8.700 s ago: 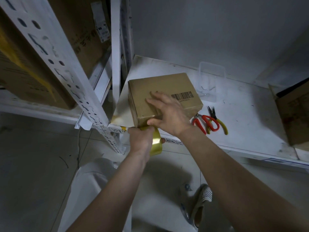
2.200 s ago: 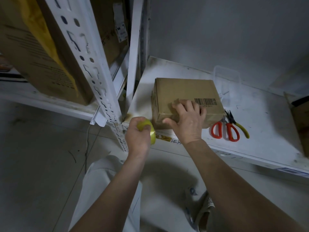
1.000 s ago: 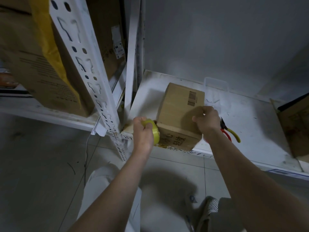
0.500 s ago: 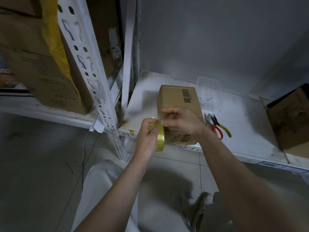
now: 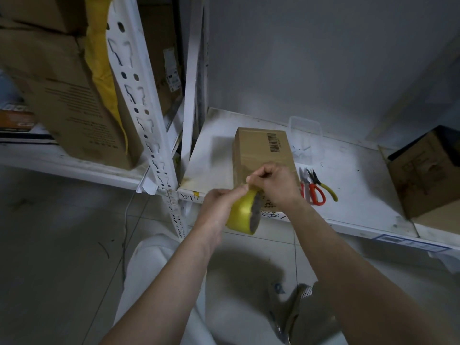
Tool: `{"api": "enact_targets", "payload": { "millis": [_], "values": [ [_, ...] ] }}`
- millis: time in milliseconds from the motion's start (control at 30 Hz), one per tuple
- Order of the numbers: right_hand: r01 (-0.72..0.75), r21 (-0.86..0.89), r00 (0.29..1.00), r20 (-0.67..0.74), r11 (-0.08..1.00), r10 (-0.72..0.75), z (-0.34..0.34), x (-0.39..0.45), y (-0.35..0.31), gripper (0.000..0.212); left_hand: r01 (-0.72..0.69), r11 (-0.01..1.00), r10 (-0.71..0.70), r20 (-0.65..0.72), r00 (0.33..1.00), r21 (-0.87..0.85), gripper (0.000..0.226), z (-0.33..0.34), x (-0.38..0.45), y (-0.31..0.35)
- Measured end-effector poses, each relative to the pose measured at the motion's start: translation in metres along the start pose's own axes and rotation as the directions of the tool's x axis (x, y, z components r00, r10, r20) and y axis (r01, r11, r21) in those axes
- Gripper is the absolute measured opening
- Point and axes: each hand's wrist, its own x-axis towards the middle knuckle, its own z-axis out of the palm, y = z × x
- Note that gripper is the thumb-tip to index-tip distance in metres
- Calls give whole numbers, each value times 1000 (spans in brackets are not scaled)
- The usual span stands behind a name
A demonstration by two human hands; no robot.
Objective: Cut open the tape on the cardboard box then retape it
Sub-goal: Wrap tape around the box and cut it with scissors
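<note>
On the shelf point(image 5: 353, 170), scissors point(image 5: 314, 192) lie just right of the cardboard box point(image 5: 261, 155).

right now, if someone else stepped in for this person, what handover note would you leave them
Left hand grips the yellow tape roll just off the shelf's front edge. Right hand pinches at the roll's top, apparently the tape end. Cardboard box sits on the shelf just behind both hands; red-handled scissors and yellow-handled pliers lie to its right. Cutting looks finished. Left: pull tape across the box seam, press it down, cut it.
</note>
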Motion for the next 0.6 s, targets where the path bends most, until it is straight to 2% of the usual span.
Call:
{"api": "enact_targets", "payload": {
  "millis": [67, 133, 233, 300, 433, 533, 600],
  "values": [
    [-1, -28, 1000, 1, 1000, 1, -3, -2, 2, 24, 20, 996, -29, 113, 993, 81, 63, 6, -5, -4],
    [5, -104, 1000, -28, 995, -8, -4, -3, 4, 24, 7, 992, -27, 160, 987, 124, 41, 13, -9, -7],
    [36, -227, 992, -110, 973, -62, -8, -5, 8, 25, 16, 984, -36, 106, 994, 180, 15, 21, -7, -16],
    [64, -236, 988, -124, 970, -95, -8, -6, 9, 22, 38, 978, -47, 39, 998, 204, 17, 23, -2, -22],
    [48, -220, 982, -167, 974, -86, -11, -4, 10, 13, 56, 961, -48, -34, 998, 270, 56, 30, 20, -30],
    [64, -194, 974, -203, 979, -104, -13, 4, 6, 18, 87, 961, -70, -72, 995, 263, 38, 30, 15, -20],
    [65, -208, 977, -184, 976, -104, -14, 13, 6, 21, 92, 969, -86, -34, 996, 229, 34, 30, 13, -20]
  ]
}}
